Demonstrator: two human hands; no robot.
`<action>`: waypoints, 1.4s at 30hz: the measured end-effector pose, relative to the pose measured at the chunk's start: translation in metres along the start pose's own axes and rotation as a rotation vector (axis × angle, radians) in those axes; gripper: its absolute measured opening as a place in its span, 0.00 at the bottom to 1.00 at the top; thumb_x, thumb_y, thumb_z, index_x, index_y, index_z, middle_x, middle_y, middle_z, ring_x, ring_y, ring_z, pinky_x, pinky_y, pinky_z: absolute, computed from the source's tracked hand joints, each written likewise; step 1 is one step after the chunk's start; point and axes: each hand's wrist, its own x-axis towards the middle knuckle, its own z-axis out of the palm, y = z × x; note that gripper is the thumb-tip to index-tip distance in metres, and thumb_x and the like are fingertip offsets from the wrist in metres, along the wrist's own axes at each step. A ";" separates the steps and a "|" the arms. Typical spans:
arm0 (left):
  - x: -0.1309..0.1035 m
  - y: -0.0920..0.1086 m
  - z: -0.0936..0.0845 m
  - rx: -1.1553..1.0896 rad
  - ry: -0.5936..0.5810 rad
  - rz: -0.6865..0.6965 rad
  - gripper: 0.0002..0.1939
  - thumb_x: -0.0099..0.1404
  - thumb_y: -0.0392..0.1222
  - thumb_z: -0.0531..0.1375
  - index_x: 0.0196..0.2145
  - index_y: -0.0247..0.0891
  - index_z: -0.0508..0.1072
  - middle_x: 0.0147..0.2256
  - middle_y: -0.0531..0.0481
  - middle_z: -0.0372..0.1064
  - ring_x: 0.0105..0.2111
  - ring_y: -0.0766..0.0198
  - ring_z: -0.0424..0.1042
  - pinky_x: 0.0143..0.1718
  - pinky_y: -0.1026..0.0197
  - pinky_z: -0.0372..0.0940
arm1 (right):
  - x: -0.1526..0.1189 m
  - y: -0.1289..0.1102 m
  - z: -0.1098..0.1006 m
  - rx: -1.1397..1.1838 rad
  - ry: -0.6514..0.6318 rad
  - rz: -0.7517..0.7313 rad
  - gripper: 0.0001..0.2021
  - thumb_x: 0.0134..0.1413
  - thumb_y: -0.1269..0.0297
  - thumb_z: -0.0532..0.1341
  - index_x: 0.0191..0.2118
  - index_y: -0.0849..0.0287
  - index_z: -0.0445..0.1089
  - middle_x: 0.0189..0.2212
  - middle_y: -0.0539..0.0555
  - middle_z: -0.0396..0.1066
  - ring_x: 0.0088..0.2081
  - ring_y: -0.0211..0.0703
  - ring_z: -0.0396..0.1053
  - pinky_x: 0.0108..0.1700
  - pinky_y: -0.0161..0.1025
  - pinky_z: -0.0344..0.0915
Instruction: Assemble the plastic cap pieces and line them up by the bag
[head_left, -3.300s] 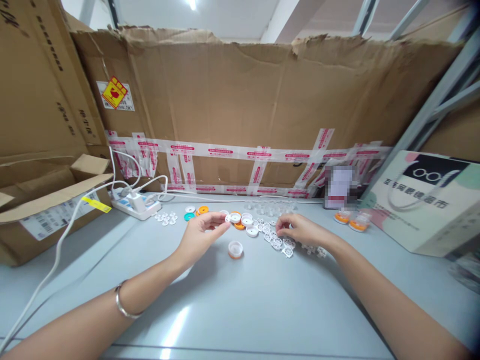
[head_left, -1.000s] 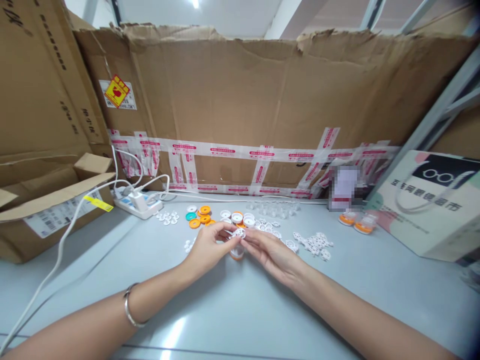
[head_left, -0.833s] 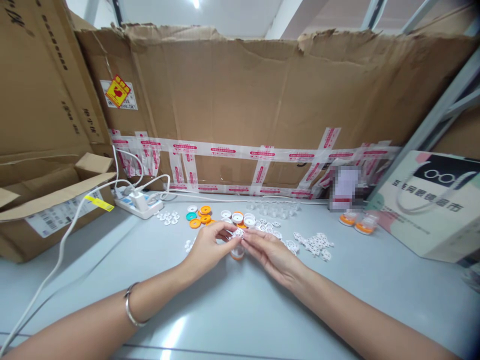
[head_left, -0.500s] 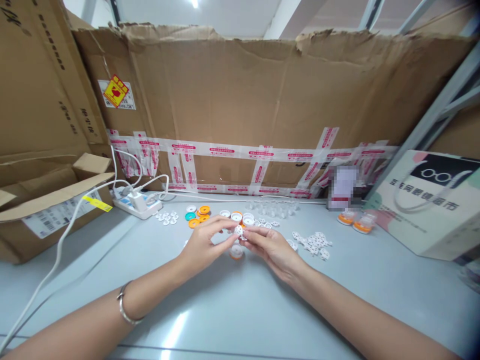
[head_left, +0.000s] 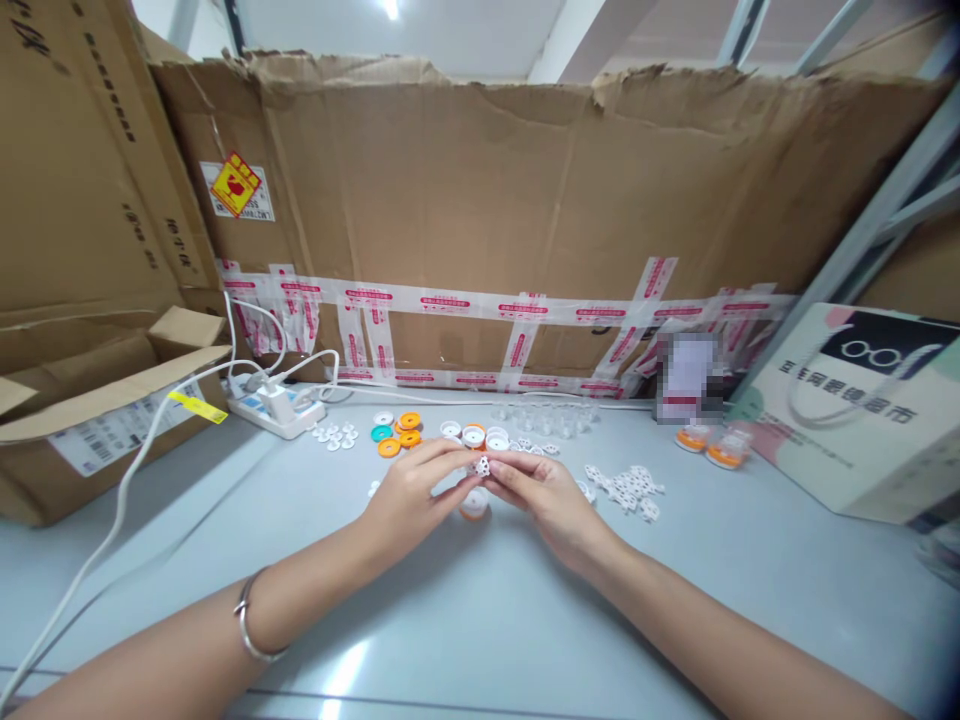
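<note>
Between the fingertips of my left hand (head_left: 412, 497) and my right hand (head_left: 551, 495) is a small white piece with dark holes (head_left: 481, 466). Both hands pinch it above the table. Just below it, a round white part with an orange rim (head_left: 473, 503) stands on the table. Behind my hands are white round cups (head_left: 497, 438). Orange discs (head_left: 388, 447) and a teal disc (head_left: 381, 433) lie beyond my left hand. A pile of white perforated pieces (head_left: 630, 487) lies to the right of my right hand.
Small white caps (head_left: 334, 436) lie near a power strip (head_left: 281, 415) with white cables. Clear parts (head_left: 559, 417) stand at the back. Two orange-based assemblies (head_left: 726, 450) sit by a paper bag (head_left: 847, 410). An open carton (head_left: 97, 420) is at left; large cardboard (head_left: 465, 200) stands behind.
The small white piece has turned between my fingertips, and its holes now face me more. My hands have barely moved.
</note>
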 end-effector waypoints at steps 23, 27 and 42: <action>0.001 -0.005 -0.005 0.020 -0.373 -0.319 0.25 0.52 0.50 0.64 0.45 0.38 0.66 0.46 0.44 0.66 0.46 0.54 0.66 0.47 0.54 0.61 | 0.006 -0.005 -0.010 -0.168 0.136 -0.139 0.16 0.41 0.57 0.66 0.37 0.59 0.72 0.39 0.55 0.73 0.41 0.43 0.68 0.47 0.41 0.61; -0.003 -0.008 -0.001 -0.013 -0.475 -0.389 0.22 0.49 0.49 0.65 0.40 0.37 0.67 0.41 0.46 0.66 0.41 0.55 0.67 0.41 0.56 0.62 | 0.011 0.001 -0.013 -0.307 0.100 -0.205 0.15 0.40 0.58 0.66 0.37 0.58 0.73 0.38 0.55 0.73 0.40 0.43 0.69 0.48 0.43 0.61; -0.011 -0.014 0.011 -0.030 -0.382 -0.337 0.10 0.58 0.46 0.58 0.35 0.38 0.68 0.32 0.50 0.66 0.32 0.62 0.65 0.33 0.62 0.59 | 0.013 0.010 -0.013 -0.056 -0.052 -0.081 0.13 0.39 0.60 0.68 0.34 0.58 0.72 0.33 0.50 0.72 0.37 0.38 0.68 0.47 0.39 0.61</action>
